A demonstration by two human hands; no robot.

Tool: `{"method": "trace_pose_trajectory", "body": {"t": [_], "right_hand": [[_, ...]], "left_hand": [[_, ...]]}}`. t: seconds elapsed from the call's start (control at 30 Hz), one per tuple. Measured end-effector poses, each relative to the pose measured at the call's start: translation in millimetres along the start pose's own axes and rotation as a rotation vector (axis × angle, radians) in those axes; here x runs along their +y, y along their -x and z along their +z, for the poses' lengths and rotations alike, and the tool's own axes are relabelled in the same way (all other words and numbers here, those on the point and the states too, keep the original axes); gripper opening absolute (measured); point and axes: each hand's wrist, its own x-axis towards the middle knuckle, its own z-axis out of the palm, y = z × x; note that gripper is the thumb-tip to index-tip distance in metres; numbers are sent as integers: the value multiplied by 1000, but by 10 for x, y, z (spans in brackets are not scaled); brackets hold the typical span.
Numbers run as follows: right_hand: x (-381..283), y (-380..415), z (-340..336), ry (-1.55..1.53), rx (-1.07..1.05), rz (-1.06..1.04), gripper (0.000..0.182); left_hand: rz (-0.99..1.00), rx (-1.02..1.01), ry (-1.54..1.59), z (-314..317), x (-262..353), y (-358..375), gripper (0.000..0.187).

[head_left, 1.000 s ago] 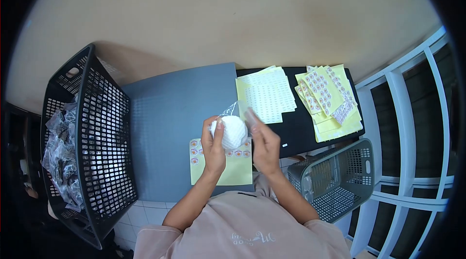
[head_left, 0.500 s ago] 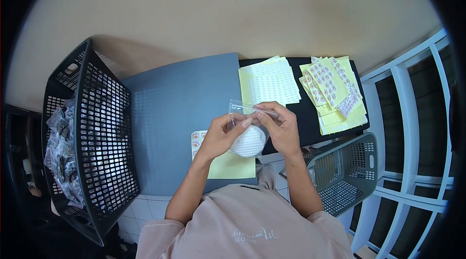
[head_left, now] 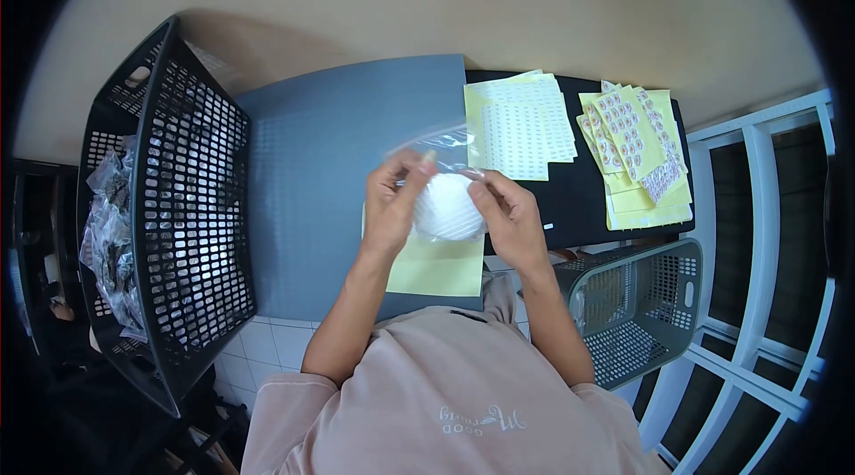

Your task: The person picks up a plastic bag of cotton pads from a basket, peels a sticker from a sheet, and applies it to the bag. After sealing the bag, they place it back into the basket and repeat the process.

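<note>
The left hand is angled inward, its fingers closed on the left side of a clear bag containing a white round item. The right hand is mirrored opposite, its fingers gripping the bag's right side. The bag is held above the near part of the grey tabletop, toward its right edge. From left to right: a dark basket is filled with bagged items; a yellow sheet is laid at the near edge, beneath the hands; printed sheets and sticker sheets are stacked on the black surface; a second basket is positioned below, beside white framing.
</note>
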Motion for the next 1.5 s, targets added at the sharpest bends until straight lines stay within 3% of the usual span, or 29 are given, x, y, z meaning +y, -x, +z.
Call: {"method": "trace_pose_trajectory", "body": {"t": [0.1, 0.13, 0.17, 0.2, 0.23, 0.27, 0.33, 0.37, 0.53, 0.6, 0.7, 0.8, 0.87, 0.9, 0.97, 1.17, 1.3, 1.4, 1.47, 1.5], "right_hand": [[304, 75, -26, 116, 317, 47, 27], [454, 141, -90, 118, 313, 47, 27], [608, 228, -157, 320, 341, 77, 30], [704, 316, -219, 522, 366, 108, 36], [737, 401, -266, 459, 267, 267, 47], [760, 471, -251, 458, 263, 270, 47], [796, 587, -225, 394, 183, 169, 46], [816, 617, -230, 520, 151, 10, 43], [850, 582, -254, 523, 85, -35, 25], [902, 560, -270, 519, 74, -18, 19], [975, 539, -301, 510, 61, -76, 16], [1017, 525, -317, 548, 74, -172, 14], [1037, 517, -310, 396, 92, 14, 9], [1121, 500, -313, 396, 97, 11, 9], [1331, 514, -316, -10, 101, 143, 8], [1273, 441, -507, -408, 248, 334, 7], [934, 411, -634, -395, 245, 270, 8], [629, 398, -602, -244, 231, 155, 10], [332, 386, -496, -231, 250, 113, 11], [222, 379, -459, -170, 210, 16, 11]], "left_hand": [[-84, 228, 117, -225, 6, 58, 16], [-100, 354, 180, -314, 24, 60, 17], [-97, 359, 182, -434, 40, 89, 17], [-114, 343, 275, -576, 43, 154, 18], [-134, 327, 367, -700, 30, 229, 20], [-137, 331, 366, -814, -19, 287, 20], [-186, 200, 486, -978, -178, 389, 29], [-217, 225, 525, -996, -260, 437, 30], [-398, 275, 444, -671, -436, 582, 26], [-526, -23, 363, -597, -536, 583, 25], [-621, -134, 322, -489, -653, 647, 26], [-560, -204, 195, -474, -753, 762, 27], [-552, -235, 126, -479, -751, 794, 27], [-565, -255, 83, -488, -765, 798, 27], [-579, -271, 33, -450, -691, 799, 28], [-527, -225, 34, -425, -650, 802, 28], [-513, -238, 72, -358, -480, 752, 27], [-365, -304, 158, -323, -320, 583, 26], [-260, -102, -85, -312, -208, 427, 26], [-224, -40, 35, -159, -15, 327, 26]]}}
